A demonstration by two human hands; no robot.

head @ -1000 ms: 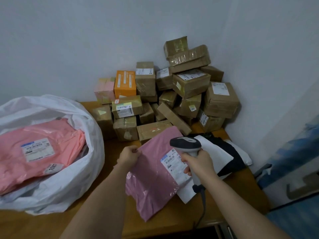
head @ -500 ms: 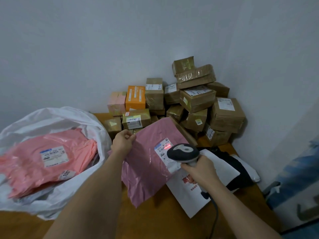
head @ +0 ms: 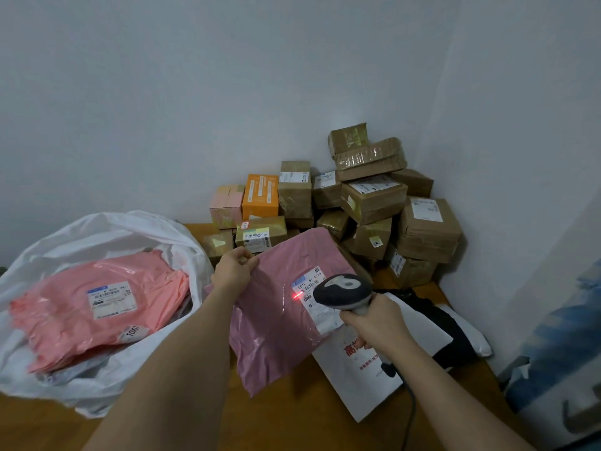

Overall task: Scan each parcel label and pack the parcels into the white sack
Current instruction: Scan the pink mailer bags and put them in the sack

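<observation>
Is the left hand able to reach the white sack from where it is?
Probably yes. The left hand grips the pink parcel right beside the white sack, whose open mouth faces it, and nothing lies between them.

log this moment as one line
step: scanning | left hand: holds pink parcel | right hand: aims scanner, red beam on label | white sack: open
</observation>
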